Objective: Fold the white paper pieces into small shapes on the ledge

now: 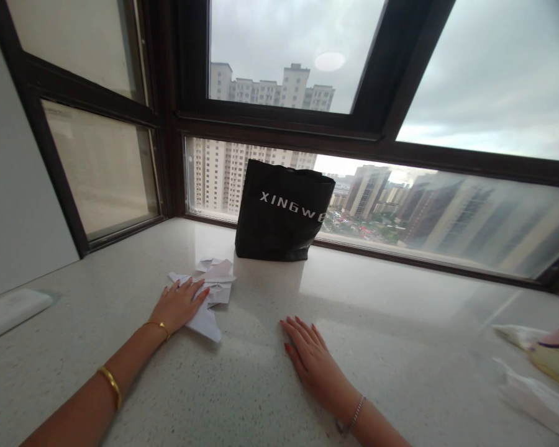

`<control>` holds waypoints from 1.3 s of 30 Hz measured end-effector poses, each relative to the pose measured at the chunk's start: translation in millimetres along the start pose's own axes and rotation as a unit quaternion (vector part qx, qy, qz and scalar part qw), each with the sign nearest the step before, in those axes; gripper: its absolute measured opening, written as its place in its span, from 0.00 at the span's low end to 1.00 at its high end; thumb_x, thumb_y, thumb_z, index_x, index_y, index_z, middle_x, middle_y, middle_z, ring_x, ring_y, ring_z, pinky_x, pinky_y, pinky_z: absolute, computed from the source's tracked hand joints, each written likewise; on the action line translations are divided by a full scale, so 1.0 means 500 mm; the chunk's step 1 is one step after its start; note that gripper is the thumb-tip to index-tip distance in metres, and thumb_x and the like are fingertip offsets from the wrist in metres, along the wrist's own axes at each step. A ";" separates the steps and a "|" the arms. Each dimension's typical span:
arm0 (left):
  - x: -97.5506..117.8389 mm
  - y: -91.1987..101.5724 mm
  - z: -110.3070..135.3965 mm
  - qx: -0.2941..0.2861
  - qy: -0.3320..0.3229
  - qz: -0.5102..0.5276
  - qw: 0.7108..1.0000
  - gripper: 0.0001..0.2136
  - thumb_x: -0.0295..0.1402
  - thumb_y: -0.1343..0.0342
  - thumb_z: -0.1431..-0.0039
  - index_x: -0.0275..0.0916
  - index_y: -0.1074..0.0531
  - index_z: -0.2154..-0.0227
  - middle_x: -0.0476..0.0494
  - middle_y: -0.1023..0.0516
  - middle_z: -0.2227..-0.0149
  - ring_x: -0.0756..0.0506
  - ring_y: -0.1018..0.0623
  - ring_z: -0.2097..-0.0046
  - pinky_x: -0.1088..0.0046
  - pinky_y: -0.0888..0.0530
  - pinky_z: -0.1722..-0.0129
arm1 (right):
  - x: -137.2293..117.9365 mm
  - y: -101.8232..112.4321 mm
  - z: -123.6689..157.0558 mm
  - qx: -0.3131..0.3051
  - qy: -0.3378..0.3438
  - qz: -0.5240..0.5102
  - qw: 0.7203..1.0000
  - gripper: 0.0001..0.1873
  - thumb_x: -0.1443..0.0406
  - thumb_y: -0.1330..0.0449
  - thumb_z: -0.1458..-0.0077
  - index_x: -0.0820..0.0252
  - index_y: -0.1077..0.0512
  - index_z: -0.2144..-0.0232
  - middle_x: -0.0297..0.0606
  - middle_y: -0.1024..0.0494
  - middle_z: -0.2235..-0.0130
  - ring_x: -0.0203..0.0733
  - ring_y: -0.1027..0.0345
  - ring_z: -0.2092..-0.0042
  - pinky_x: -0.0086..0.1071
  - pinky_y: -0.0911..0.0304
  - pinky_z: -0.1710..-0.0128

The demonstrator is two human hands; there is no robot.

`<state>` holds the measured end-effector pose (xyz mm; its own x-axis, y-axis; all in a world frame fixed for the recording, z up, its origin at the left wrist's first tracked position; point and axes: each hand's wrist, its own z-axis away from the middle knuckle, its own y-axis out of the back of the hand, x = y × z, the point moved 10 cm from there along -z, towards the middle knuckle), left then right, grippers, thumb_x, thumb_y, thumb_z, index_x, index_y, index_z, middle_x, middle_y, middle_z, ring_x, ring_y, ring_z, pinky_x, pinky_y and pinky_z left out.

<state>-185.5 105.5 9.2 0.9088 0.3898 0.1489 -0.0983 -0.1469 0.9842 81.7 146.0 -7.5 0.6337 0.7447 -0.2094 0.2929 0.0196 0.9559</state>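
Note:
My left hand (179,303) rests with its fingers spread over a small heap of crumpled white paper (218,288). The paper sticks out beyond the fingertips and below the thumb; whatever is under the palm is hidden. To the right, my right hand (310,354) lies flat on the speckled white counter (242,385), fingers stretched out and nothing in them. Behind both hands a black bag (284,217) with white lettering stands upright against the window, apart from the hands.
A white, rounded long object (13,310) lies at the left edge. Toward the right edge are white plastic-like wrappings (535,394) and a yellow item with a pink patch (556,354). Dark window frames (279,127) border the counter's back and left.

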 end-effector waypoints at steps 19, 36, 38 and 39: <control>0.064 0.064 -0.016 0.090 -0.004 0.045 0.995 0.21 0.41 0.67 0.40 0.42 0.34 0.52 0.45 0.32 0.49 0.44 0.33 0.48 0.66 0.38 0.49 | -0.001 0.002 -0.001 -0.010 -0.001 -0.008 1.000 0.23 0.61 0.58 0.41 0.60 0.41 0.46 0.42 0.39 0.44 0.46 0.52 0.41 0.49 0.57 0.43; 0.029 -0.009 -0.077 -0.009 0.003 -0.010 1.000 0.21 0.41 0.69 0.39 0.46 0.39 0.47 0.45 0.40 0.43 0.39 0.46 0.40 0.43 0.52 0.46 | -0.004 0.003 -0.001 -0.009 -0.002 -0.008 1.000 0.22 0.62 0.57 0.41 0.61 0.41 0.46 0.43 0.39 0.44 0.46 0.51 0.41 0.48 0.57 0.42; 0.041 -0.002 -0.066 -0.020 -0.013 -0.015 1.000 0.21 0.39 0.69 0.39 0.47 0.39 0.48 0.47 0.39 0.43 0.38 0.45 0.40 0.44 0.51 0.47 | -0.004 0.002 0.000 -0.007 0.001 -0.009 1.000 0.23 0.62 0.58 0.41 0.62 0.41 0.46 0.43 0.39 0.44 0.46 0.52 0.41 0.49 0.57 0.43; 0.048 0.001 -0.059 -0.027 -0.019 -0.017 0.999 0.21 0.38 0.69 0.39 0.48 0.39 0.47 0.48 0.40 0.43 0.38 0.45 0.40 0.44 0.50 0.47 | -0.005 0.001 0.000 -0.008 0.002 -0.008 1.000 0.23 0.62 0.58 0.41 0.62 0.41 0.46 0.43 0.40 0.43 0.47 0.52 0.41 0.49 0.57 0.43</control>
<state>-175.9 141.7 16.0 0.9268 0.3582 0.1129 -0.0881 -0.0849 0.9925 80.1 144.3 -6.6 0.6260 0.7470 -0.2238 0.2909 0.0426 0.9558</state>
